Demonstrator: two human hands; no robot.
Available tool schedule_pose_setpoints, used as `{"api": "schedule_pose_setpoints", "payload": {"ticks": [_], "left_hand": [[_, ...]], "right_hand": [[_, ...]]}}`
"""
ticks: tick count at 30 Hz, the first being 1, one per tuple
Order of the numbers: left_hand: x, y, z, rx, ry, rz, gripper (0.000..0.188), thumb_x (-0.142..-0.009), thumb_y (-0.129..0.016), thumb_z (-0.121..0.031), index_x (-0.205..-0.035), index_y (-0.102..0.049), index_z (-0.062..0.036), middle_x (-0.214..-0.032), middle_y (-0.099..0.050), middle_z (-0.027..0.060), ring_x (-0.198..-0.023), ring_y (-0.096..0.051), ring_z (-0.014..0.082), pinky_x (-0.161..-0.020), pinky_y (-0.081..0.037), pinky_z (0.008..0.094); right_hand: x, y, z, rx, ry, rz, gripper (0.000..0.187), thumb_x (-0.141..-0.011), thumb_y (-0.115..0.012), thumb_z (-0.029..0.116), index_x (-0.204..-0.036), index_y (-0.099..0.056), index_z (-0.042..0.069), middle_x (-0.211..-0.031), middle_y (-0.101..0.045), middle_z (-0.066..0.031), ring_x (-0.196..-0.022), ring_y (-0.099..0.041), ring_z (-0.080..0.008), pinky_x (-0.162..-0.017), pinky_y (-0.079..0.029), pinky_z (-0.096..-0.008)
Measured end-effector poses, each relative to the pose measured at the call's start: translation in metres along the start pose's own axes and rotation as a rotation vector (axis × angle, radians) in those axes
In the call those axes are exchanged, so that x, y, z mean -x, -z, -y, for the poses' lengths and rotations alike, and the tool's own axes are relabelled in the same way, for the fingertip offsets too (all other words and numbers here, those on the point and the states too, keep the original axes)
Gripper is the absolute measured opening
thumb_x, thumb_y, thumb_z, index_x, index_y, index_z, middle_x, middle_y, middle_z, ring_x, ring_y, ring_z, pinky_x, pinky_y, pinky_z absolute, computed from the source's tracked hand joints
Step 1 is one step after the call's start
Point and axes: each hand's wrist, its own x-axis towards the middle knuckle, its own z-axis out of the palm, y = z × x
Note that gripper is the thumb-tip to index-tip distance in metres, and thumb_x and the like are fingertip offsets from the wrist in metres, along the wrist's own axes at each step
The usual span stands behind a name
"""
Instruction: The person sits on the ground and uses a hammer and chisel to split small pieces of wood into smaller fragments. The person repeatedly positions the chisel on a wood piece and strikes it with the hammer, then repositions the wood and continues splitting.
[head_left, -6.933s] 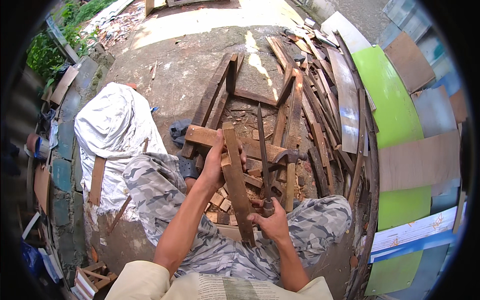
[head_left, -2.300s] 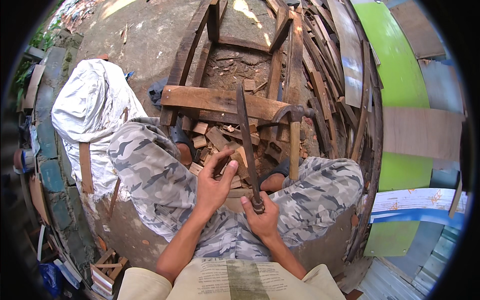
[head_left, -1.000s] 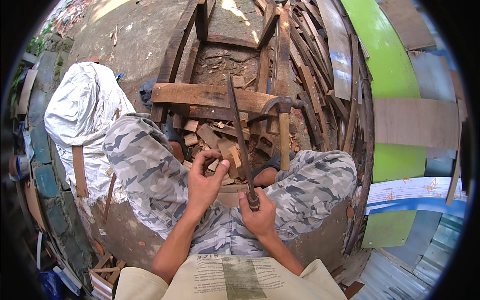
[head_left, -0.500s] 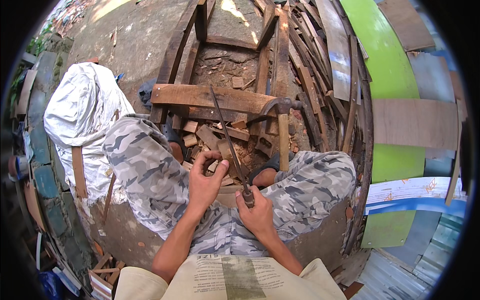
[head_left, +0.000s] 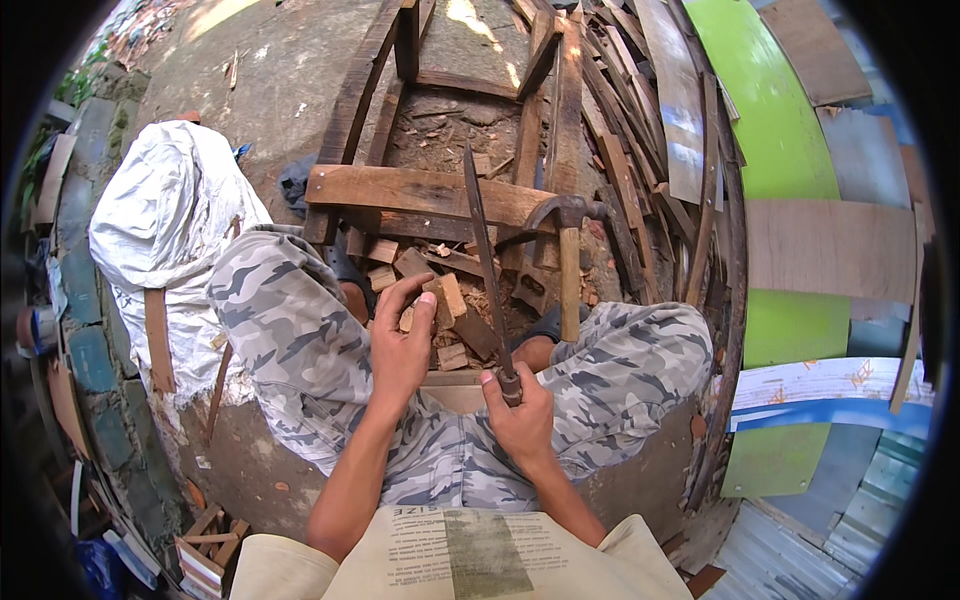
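My right hand [head_left: 520, 412] is closed around the brown handle of a long knife [head_left: 480, 225]. Its narrow dark blade points up and away, with the tip in front of the crossbar of a wooden frame [head_left: 430, 195]. My left hand [head_left: 402, 345] is apart from the blade, its thumb and index finger spread and the other fingers partly hidden. Beyond those fingers lie a small wood block [head_left: 453, 296] and a darker wood piece [head_left: 474, 332]. A hammer with a curved dark head and wooden handle [head_left: 569, 285] hangs on the right end of the crossbar.
Offcuts and shavings lie between my feet, inside the frame's near end. Long wood strips [head_left: 640, 180] are stacked on the right, beside a green panel [head_left: 790, 330]. A white sack [head_left: 165, 220] stands by my left knee, a plank [head_left: 158, 340] leaning on it.
The knife has swung to the right and turned, so more of its flat side shows. My left hand has drawn back slightly and its fingers have opened.
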Motion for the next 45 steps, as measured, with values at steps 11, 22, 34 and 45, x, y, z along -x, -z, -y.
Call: {"api": "schedule_pose_setpoints", "payload": {"ticks": [11,22,34,45], "left_hand": [[0.003,-0.009,0.010,0.058,0.081,0.104,0.030,-0.101,-0.061,-0.022,-0.127,-0.063,-0.0079,-0.117,-0.063,0.0042,-0.101,-0.061,0.0100,-0.081,-0.058,0.0285],[0.007,-0.009,-0.003,0.211,0.166,0.080,0.026,-0.096,-0.067,-0.012,-0.118,-0.066,0.0013,-0.113,-0.061,0.0078,-0.107,-0.064,0.0160,-0.081,-0.056,0.0276],[0.008,-0.004,0.008,0.082,0.086,0.132,0.032,-0.099,-0.063,-0.019,-0.127,-0.062,-0.0045,-0.122,-0.064,0.0064,-0.114,-0.062,0.0159,-0.085,-0.059,0.0311],[0.010,-0.008,0.002,0.196,0.139,0.064,0.027,-0.093,-0.069,-0.014,-0.116,-0.067,0.0015,-0.112,-0.065,0.0099,-0.107,-0.064,0.0173,-0.093,-0.050,0.0293]], "right_hand": [[-0.002,0.004,-0.006,0.023,0.016,0.022,0.022,-0.093,-0.071,0.021,-0.093,-0.065,0.000,-0.069,-0.069,-0.0154,-0.063,-0.071,-0.0277,-0.057,-0.051,-0.0367],[-0.001,-0.003,-0.005,0.062,0.139,0.040,0.018,-0.092,-0.071,0.018,-0.095,-0.065,0.001,-0.074,-0.070,-0.0176,-0.069,-0.071,-0.0354,-0.059,-0.052,-0.0397],[0.003,0.001,-0.004,0.090,0.106,0.026,0.019,-0.091,-0.071,0.016,-0.089,-0.061,0.000,-0.070,-0.067,-0.0180,-0.064,-0.069,-0.0365,-0.056,-0.051,-0.0410],[0.001,-0.004,0.000,0.063,0.164,-0.033,0.020,-0.090,-0.072,0.016,-0.087,-0.060,0.001,-0.067,-0.065,-0.0167,-0.061,-0.067,-0.0358,-0.054,-0.049,-0.0408]]}}
